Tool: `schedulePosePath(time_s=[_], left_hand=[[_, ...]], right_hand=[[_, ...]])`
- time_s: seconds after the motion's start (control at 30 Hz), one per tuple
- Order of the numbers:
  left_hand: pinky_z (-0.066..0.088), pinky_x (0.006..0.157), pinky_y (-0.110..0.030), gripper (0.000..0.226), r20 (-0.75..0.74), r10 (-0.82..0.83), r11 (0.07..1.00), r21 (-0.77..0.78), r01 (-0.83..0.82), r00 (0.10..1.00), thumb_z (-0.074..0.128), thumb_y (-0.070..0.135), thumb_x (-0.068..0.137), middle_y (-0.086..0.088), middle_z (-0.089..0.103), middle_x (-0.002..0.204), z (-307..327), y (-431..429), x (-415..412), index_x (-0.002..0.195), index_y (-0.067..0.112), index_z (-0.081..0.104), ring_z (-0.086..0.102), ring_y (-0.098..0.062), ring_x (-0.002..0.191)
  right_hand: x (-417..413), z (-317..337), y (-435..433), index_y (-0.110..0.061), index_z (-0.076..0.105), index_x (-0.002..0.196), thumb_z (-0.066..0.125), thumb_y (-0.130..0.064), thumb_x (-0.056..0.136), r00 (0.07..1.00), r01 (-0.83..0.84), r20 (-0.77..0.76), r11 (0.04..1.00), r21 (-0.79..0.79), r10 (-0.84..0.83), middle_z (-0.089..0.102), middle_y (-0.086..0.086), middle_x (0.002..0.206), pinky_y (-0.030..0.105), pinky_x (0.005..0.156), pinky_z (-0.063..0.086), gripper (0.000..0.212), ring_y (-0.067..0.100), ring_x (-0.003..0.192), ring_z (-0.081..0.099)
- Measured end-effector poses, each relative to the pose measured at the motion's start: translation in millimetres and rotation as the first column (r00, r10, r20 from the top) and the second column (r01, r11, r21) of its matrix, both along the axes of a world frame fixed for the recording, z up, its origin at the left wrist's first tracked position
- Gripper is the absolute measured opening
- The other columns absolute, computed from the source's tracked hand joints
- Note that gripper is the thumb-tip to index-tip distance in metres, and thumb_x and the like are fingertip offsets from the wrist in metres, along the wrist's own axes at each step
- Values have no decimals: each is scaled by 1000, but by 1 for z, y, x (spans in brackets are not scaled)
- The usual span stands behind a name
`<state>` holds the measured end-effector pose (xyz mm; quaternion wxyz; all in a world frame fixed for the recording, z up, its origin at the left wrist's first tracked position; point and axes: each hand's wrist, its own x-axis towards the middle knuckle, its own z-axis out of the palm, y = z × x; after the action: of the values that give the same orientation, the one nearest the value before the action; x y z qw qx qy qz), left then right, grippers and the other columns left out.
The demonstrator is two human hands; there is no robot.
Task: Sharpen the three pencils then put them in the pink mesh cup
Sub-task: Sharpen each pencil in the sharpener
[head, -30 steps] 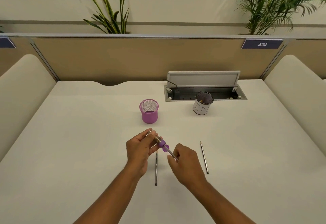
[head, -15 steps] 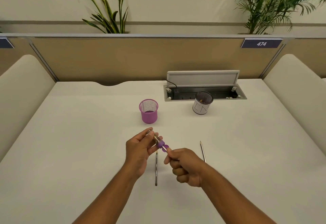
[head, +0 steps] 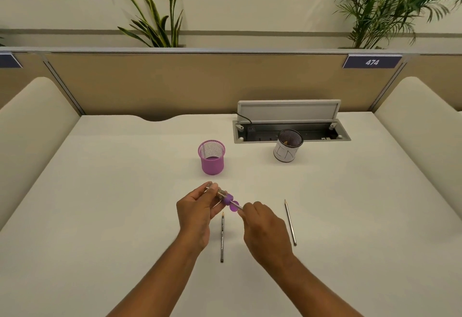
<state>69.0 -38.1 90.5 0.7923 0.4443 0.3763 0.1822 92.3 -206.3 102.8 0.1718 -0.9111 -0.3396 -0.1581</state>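
Desk (head: 125, 216) big, flat. Pink cup (head: 211, 157) far middle, light, tips easy. Left hand (head: 197, 213) pinches purple sharpener (head: 228, 200). Right hand (head: 266, 229) pinches thin pencil (head: 237, 206) near tip; stiff, point snaps easy. Two pencils (head: 222, 238) (head: 290, 223) lie near.

Sign (head: 372, 62) on divider, upper right of frame: "474", white on dark blue. White cup (head: 287, 149) right of centre: hand-drawn letters, look like "IN", unsure. Second dark sign (head: 8, 60) at left edge: no legible text.
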Motion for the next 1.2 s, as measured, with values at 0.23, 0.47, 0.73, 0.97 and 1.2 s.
schedulePosePath(time_s=[0.23, 0.47, 0.73, 0.97, 1.2], left_hand=[[69, 79, -44, 26, 19, -89, 996, 0, 89, 996, 75, 9, 97, -17, 83, 104, 4, 5, -2, 123, 7, 73, 82, -39, 95], [68, 82, -47, 27, 11, -63, 998, -22, 63, 998, 76, 8, 96, -17, 83, 102, 3, 3, -2, 123, 5, 73, 82, -39, 94], [67, 86, -51, 26, 14, -9, 1000, -11, 9, 1000, 77, 8, 96, -18, 84, 97, 2, -5, 0, 121, 3, 74, 82, -40, 90], [67, 88, -51, 31, 38, -19, 1000, -11, 20, 999, 75, 9, 97, -15, 84, 97, 4, -10, 1, 127, 4, 71, 83, -38, 90], [68, 79, -41, 30, 98, -118, 993, -1, 119, 988, 67, 9, 102, -12, 84, 105, 13, -3, 0, 131, 9, 70, 82, -35, 97]], right_hand=[[16, 20, 4, -7, 67, 80, 57, -32, 101, 160, 485, -964, 834, 263, 211, 46, -5, 56, 23, 44, 26, 34, 9, 42, 31], [11, 18, 4, -19, 64, 80, 80, -39, 79, 506, 398, -862, 878, 266, 32, 63, -4, 67, 22, 49, 38, 27, 8, 52, 48], [2, 5, 0, -17, 65, 80, 76, -29, 90, 985, 96, -154, 989, 112, -78, 59, -3, 73, 33, 42, 46, 19, 19, 56, 52], [5, 3, 0, -15, 64, 80, 72, -25, 92, 988, 38, -150, 997, 72, -27, 55, -3, 63, 14, 47, 18, 18, 13, 49, 35], [17, 15, -3, -9, 70, 81, 56, -29, 103, 185, 450, -929, 812, 371, 321, 52, 0, 58, 23, 42, 26, 33, 13, 40, 32]])
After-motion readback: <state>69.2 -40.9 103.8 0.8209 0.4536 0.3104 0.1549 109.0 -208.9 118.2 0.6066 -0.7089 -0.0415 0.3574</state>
